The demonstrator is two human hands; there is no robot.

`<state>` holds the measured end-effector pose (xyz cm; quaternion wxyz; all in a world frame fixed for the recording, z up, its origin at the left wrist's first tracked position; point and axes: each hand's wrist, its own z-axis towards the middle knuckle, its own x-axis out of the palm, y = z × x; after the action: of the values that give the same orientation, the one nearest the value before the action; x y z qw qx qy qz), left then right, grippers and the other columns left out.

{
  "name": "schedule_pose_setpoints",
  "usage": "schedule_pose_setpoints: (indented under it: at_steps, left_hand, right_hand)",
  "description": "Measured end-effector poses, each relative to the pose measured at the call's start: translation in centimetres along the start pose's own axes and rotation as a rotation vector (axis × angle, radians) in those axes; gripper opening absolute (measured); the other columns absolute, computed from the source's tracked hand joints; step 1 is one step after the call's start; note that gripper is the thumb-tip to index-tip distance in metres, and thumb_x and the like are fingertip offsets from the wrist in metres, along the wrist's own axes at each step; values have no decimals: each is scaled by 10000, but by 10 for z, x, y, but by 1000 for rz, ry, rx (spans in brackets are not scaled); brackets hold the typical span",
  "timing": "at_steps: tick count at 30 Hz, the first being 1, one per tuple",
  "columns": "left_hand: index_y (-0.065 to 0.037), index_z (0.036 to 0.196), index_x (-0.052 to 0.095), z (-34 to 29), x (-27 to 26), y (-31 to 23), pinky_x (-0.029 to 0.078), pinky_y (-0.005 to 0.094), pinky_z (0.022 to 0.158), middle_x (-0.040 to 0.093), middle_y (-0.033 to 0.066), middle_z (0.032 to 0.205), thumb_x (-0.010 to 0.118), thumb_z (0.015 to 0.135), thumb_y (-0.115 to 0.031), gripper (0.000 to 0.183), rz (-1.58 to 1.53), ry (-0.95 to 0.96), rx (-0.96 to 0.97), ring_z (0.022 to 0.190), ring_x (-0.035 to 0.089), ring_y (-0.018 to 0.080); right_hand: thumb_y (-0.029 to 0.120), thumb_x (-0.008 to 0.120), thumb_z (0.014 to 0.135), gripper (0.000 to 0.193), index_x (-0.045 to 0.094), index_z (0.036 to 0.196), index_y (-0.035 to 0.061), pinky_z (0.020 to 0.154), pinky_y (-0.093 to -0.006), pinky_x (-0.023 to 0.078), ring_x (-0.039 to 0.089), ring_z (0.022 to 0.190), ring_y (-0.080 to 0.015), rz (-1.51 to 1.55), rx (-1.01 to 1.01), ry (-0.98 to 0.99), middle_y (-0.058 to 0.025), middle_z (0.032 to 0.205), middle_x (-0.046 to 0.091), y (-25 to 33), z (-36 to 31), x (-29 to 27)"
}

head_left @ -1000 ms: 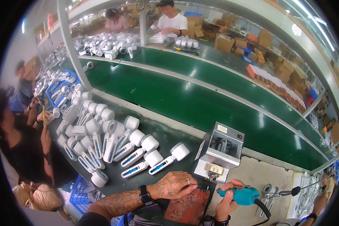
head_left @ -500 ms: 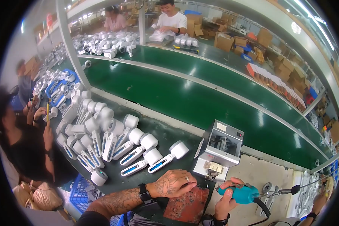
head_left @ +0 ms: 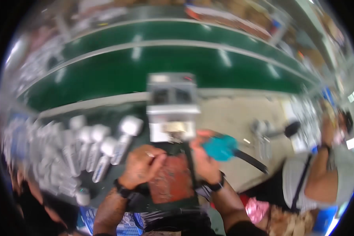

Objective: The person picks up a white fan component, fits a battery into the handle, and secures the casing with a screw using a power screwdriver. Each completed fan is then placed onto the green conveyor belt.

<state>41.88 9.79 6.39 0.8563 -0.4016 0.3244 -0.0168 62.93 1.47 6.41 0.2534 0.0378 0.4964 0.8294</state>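
The picture is blurred by motion. My left hand (head_left: 142,166) rests with curled fingers on the left edge of a reddish-brown pad (head_left: 172,181) on the bench; whether it pinches a small part I cannot tell. My right hand (head_left: 204,159) grips a teal-handled soldering iron (head_left: 223,147) with a black cable running right. Just beyond both hands stands a grey soldering station box (head_left: 172,105). Several white handheld devices (head_left: 102,153) lie in rows to the left of my left hand.
A green conveyor belt (head_left: 145,67) runs across the far side of the bench. A metal iron stand (head_left: 263,133) sits on the beige mat to the right. A person in a grey shirt (head_left: 322,177) sits at the right; another person is at the lower left edge.
The view has swung right and down and gone blurry. My hands stay at the pad and the iron. The soldering station now sits centre frame, and the neighbour on the right has come into view.
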Motion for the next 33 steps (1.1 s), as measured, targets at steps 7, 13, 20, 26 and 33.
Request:
schedule_pose_setpoints:
  at_steps: [7, 13, 20, 26, 33]
  left_hand:
    - [-2, 949, 668, 8, 18, -9, 512, 361, 667, 669, 149, 832, 679, 884, -35, 73, -12, 90, 7, 727, 655, 304]
    - [-19, 932, 678, -1, 18, -12, 531, 393, 707, 693, 145, 862, 703, 861, -34, 76, 67, 87, 2, 775, 670, 336]
    - [-7, 989, 677, 27, 20, -68, 512, 334, 713, 690, 141, 867, 650, 918, -30, 79, 14, 45, 9, 778, 669, 263]
    - [-9, 1002, 658, 96, 124, -136, 530, 363, 663, 683, 163, 850, 668, 910, -69, 111, -245, 342, 99, 723, 673, 287]
    - [-50, 732, 661, 134, 300, -146, 522, 472, 675, 670, 147, 746, 691, 814, -576, 534, 104, 181, 149, 746, 655, 357]
  right_hand:
    - [86, 658, 923, 399, 511, 1270, -46, 675, -241, 447, 553, 744, -91, 131, 7, -81, -43, 889, 613, 3, 7, -17]
    - [33, 677, 902, 249, 580, 1129, 3, 827, -323, 493, 597, 917, -141, 162, 43, -157, -34, 880, 599, 11, 6, -11]
    - [98, 690, 926, 119, 625, 990, 22, 867, -328, 477, 602, 927, -148, 204, 214, -233, -23, 932, 618, 43, 8, -48]
    - [39, 670, 911, 311, 570, 1201, -8, 719, -250, 443, 538, 792, -83, 213, 330, -384, -26, 919, 610, 69, -77, -106]
    - [17, 662, 858, 455, 516, 1286, -33, 671, -224, 415, 538, 755, -98, 52, 319, -391, -84, 920, 639, 104, -114, -127]
